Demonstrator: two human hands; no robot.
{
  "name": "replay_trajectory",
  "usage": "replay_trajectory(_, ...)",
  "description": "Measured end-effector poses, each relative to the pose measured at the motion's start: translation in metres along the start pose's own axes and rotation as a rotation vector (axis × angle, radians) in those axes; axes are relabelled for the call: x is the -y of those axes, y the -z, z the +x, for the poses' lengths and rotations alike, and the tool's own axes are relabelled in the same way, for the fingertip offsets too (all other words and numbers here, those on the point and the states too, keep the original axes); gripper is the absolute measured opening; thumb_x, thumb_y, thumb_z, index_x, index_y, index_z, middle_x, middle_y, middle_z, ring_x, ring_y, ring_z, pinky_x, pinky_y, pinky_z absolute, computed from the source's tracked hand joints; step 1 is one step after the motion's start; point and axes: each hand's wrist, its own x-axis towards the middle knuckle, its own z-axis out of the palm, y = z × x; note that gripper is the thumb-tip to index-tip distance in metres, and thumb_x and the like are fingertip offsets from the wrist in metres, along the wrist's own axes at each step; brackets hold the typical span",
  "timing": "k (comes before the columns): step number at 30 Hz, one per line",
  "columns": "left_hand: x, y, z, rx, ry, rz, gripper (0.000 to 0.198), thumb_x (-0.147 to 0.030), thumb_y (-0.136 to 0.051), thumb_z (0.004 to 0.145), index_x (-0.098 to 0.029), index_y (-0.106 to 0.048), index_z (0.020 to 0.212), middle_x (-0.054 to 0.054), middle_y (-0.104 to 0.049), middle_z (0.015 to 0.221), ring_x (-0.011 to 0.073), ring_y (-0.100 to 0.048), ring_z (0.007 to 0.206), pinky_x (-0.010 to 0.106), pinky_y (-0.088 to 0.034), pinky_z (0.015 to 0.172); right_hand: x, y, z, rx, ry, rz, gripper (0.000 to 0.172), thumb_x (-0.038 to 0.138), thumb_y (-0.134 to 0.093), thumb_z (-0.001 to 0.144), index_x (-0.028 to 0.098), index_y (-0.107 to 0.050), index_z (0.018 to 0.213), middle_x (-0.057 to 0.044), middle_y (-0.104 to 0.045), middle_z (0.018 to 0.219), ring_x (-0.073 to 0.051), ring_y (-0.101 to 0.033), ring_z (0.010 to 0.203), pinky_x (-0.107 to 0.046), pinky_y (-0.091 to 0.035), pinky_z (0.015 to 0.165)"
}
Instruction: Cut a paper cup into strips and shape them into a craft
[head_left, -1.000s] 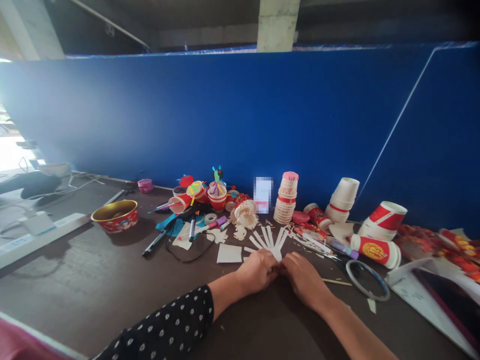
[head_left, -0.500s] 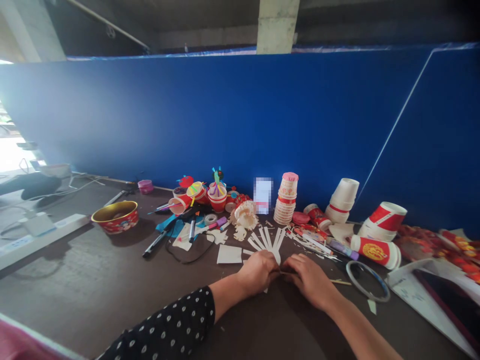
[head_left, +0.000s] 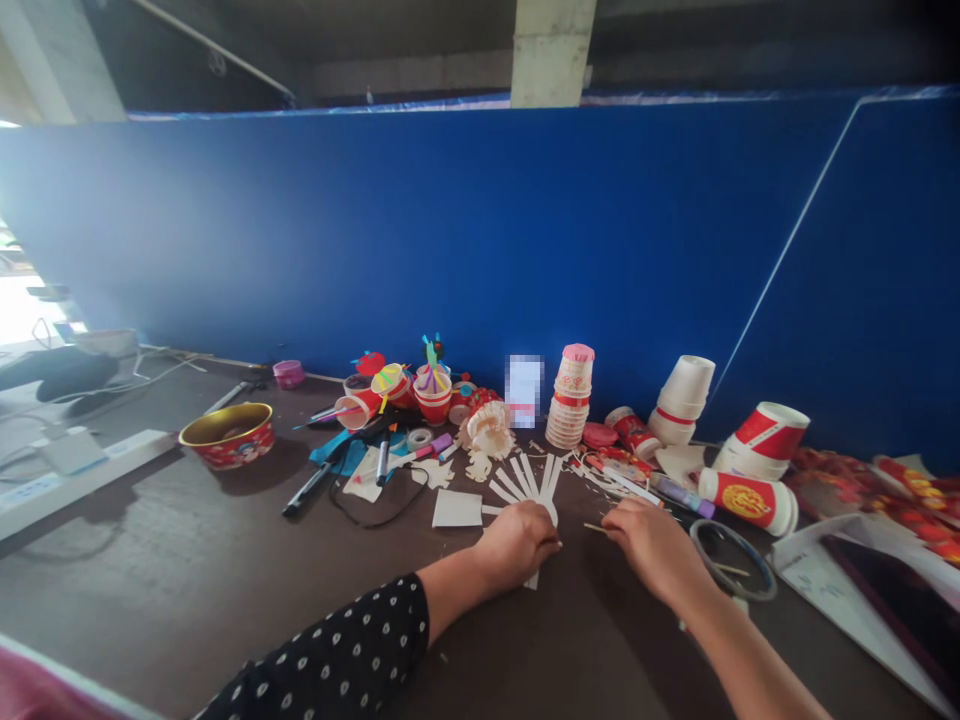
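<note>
My left hand rests closed on the near end of a fan of white paper strips on the dark table, pinning them down. My right hand is a short way to the right, its fingers pinched on a thin wooden stick whose tip points left toward the strips. A white paper square lies just left of the left hand.
Behind the strips lie stacked paper cups, red and white cups on their sides, decorated cups, markers, a tape roll and paper scraps. A gold bowl stands at left, a ring at right. A blue wall closes the back.
My hands were together over the strips' near end. The right hand has moved right, away from the left, drawing the thin stick out with it. The left hand stays put.
</note>
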Motion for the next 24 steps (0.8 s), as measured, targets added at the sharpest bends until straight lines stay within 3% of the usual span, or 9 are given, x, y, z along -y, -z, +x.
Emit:
replay_trajectory(2,-0.001,0.000,0.000,0.002,0.018,-0.008,0.015,-0.022,-0.055,0.082,-0.013,-0.065,0.075,0.005,-0.063,0.075,0.0162,-0.056,0.077,0.024,-0.040,0.074,0.007,-0.001,0.000,-0.057,0.057,0.074,0.020,0.019,-0.047,0.081,0.021,-0.066,0.086,-0.005,-0.063,0.084,-0.018,-0.054,0.081,-0.029,-0.037,0.072)
replay_trajectory(6,-0.001,0.000,0.000,0.003,0.063,-0.027,0.011,-0.019,-0.057,0.081,-0.014,-0.065,0.075,0.004,-0.063,0.074,0.0160,-0.056,0.076,0.024,-0.041,0.073,0.030,-0.008,0.000,-0.025,0.210,0.237,0.019,0.021,-0.046,0.083,0.021,-0.064,0.078,-0.002,-0.062,0.079,-0.017,-0.053,0.080,-0.027,-0.037,0.071)
replay_trajectory(11,0.000,0.001,-0.001,0.000,0.058,-0.061,0.014,-0.018,-0.056,0.082,-0.013,-0.065,0.073,0.004,-0.062,0.072,0.0152,-0.056,0.074,0.023,-0.041,0.072,0.037,-0.015,0.002,-0.034,0.190,0.282,0.021,0.020,-0.044,0.084,0.020,-0.062,0.073,-0.001,-0.061,0.075,-0.015,-0.051,0.076,-0.026,-0.037,0.070)
replay_trajectory(20,-0.001,0.009,-0.005,0.052,-0.012,-0.050,0.014,-0.009,-0.052,0.078,-0.012,-0.066,0.078,0.007,-0.061,0.081,0.0164,-0.055,0.079,0.023,-0.042,0.073,0.036,-0.017,0.004,-0.040,0.225,0.167,0.022,0.021,-0.044,0.085,0.019,-0.063,0.072,-0.001,-0.059,0.073,-0.015,-0.049,0.074,-0.025,-0.035,0.067)
replay_trajectory(24,-0.004,0.010,-0.005,0.027,0.103,-0.091,0.013,-0.008,-0.053,0.076,-0.013,-0.065,0.077,0.005,-0.061,0.076,0.0160,-0.056,0.076,0.023,-0.042,0.072,0.040,-0.014,0.004,-0.032,0.241,0.096,0.025,0.020,-0.043,0.086,0.019,-0.062,0.070,-0.002,-0.059,0.072,-0.015,-0.047,0.072,-0.025,-0.034,0.065)
